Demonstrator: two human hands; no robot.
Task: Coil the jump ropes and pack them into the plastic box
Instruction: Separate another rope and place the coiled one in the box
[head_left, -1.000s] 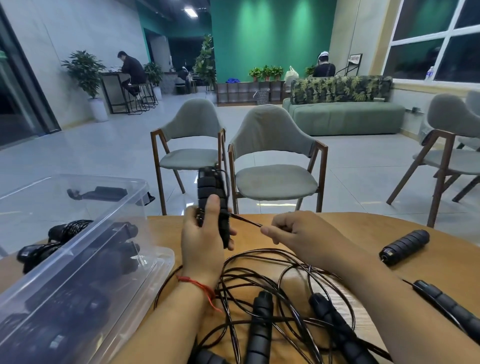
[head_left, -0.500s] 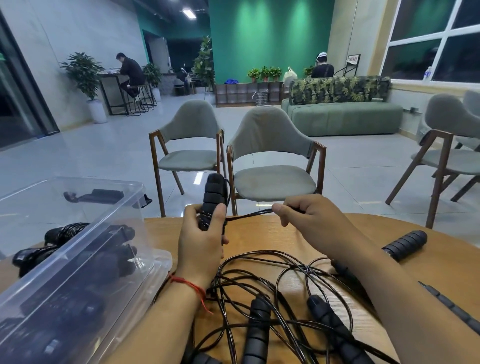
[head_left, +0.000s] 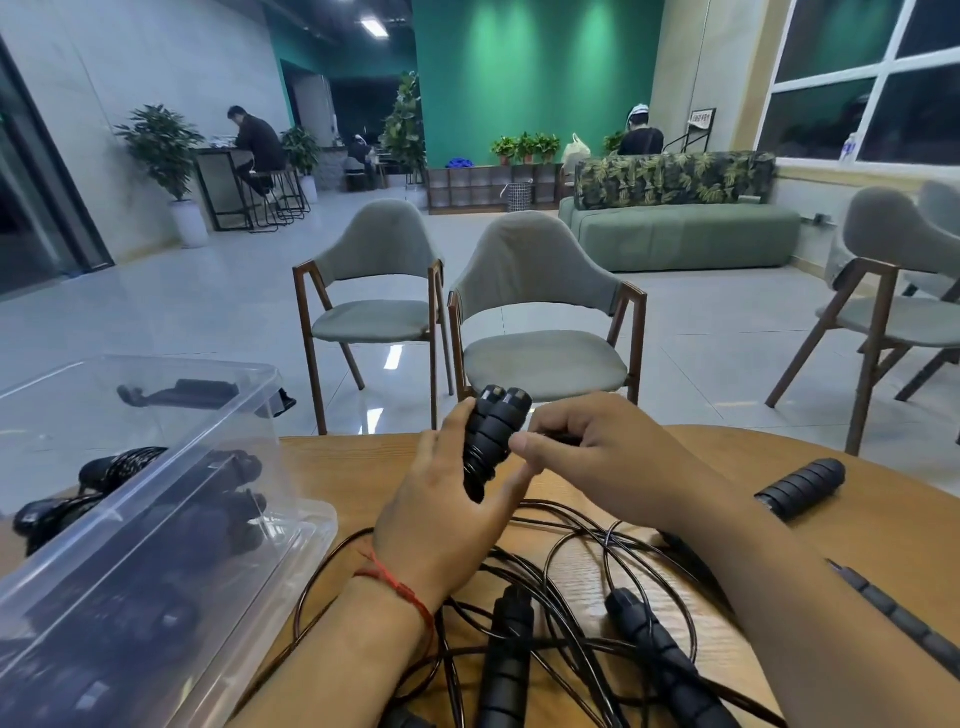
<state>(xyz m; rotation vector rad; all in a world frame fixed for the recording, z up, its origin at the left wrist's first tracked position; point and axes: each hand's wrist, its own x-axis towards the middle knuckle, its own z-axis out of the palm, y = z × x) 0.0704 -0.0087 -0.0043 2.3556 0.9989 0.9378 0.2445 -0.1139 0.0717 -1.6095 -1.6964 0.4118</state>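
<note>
Black ribbed handles (head_left: 493, 436), a pair held upright over the table (head_left: 353, 467) edge, are gripped in our left hand (head_left: 441, 519). Our right hand (head_left: 602, 457) pinches their cord (head_left: 555, 439) just beside them. We judge this the winding step. Next: more turns round the handles, then into the plastic box (head_left: 171, 519) at left, beside the coiled ropes (head_left: 124, 467).

grey chairs (head_left: 540, 317), green sofa (head_left: 680, 234), potted plant (head_left: 163, 156), wooden table (head_left: 363, 483)

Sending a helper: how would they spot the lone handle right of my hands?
On the wooden table, right of the right hand, a ribbed black handle lies near the far edge. It is the loose handle farthest away, outside the cord tangle.
</note>
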